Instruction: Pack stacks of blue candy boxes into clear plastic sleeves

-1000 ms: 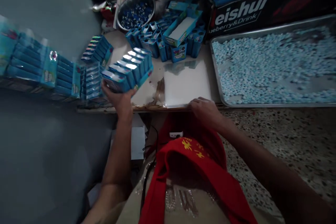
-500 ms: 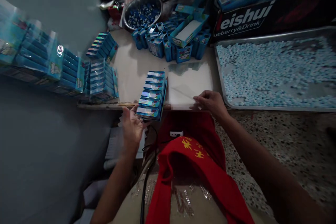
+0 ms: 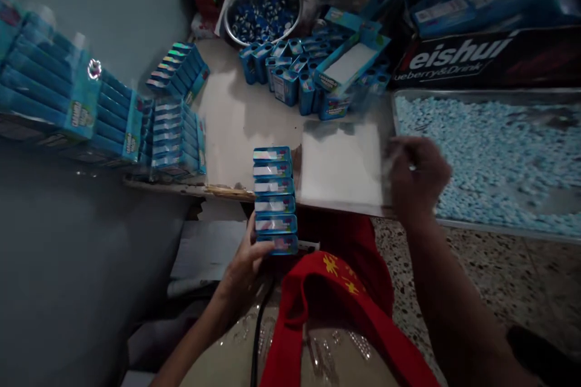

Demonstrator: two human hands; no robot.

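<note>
My left hand (image 3: 247,263) grips the near end of a display box of blue candy packs (image 3: 275,193), with its thumb over the nearest pack. The packs stand in one row, narrow labelled ends up, at the table's front edge. My right hand (image 3: 420,175) is over the left edge of the metal tray, smeared by motion. Its fingers are curled together, with a faint pale smear beside the fingertips; what they hold, if anything, I cannot make out. Between the hands lies a white sheet (image 3: 340,163) on the table.
Tray (image 3: 481,230) of pale blue candies at right. Behind, loose blue containers (image 3: 285,84), an open blue display box (image 3: 351,66) and a metal bowl (image 3: 297,9) of small blue-and-white pieces. Filled boxes (image 3: 177,139) line the left wall. Black carton (image 3: 463,57) at back right.
My left hand has closed on the near end of the box, which has shifted nearer to me and straightened. My right hand has moved right, from the white sheet to the tray's edge. The view has shifted.
</note>
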